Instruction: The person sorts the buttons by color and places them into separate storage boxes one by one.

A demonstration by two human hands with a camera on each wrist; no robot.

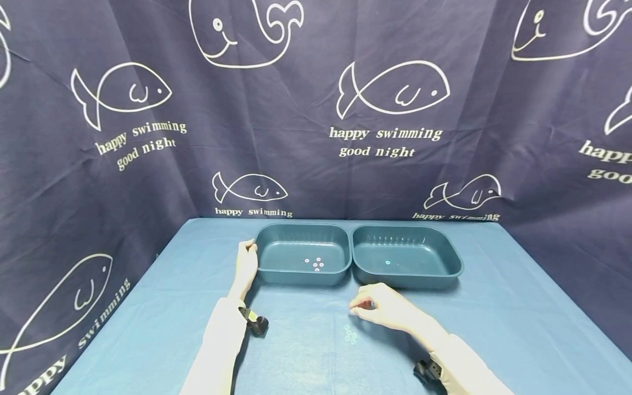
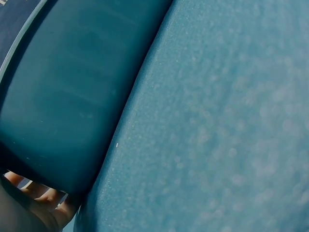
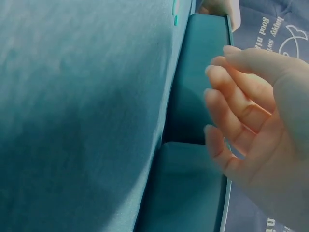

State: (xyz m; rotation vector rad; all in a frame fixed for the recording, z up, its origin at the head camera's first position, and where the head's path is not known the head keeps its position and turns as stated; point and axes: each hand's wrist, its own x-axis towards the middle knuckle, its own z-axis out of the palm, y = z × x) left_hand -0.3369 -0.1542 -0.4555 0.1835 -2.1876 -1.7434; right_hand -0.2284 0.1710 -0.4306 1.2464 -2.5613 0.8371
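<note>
At the left end of the left teal bin [image 1: 303, 278], my left hand [image 1: 247, 259] grips the end wall. Its fingers [image 2: 50, 197] curl at the bin's end in the left wrist view. My right hand [image 1: 387, 307] hovers in front of the right teal bin [image 1: 410, 281], fingers loosely bent and the thumb tip close to the index tip. The right wrist view shows nothing between those fingertips [image 3: 217, 61]. Several small pale teal rings [image 1: 351, 336] lie on the table just below the right hand.
Several small pink pieces [image 1: 316, 264] lie inside the left bin, and one small teal piece [image 1: 387, 262] lies in the right bin. The bins stand side by side on a blue-covered table [image 1: 296, 340], before a dark curtain [image 1: 316, 164] with white fish drawings.
</note>
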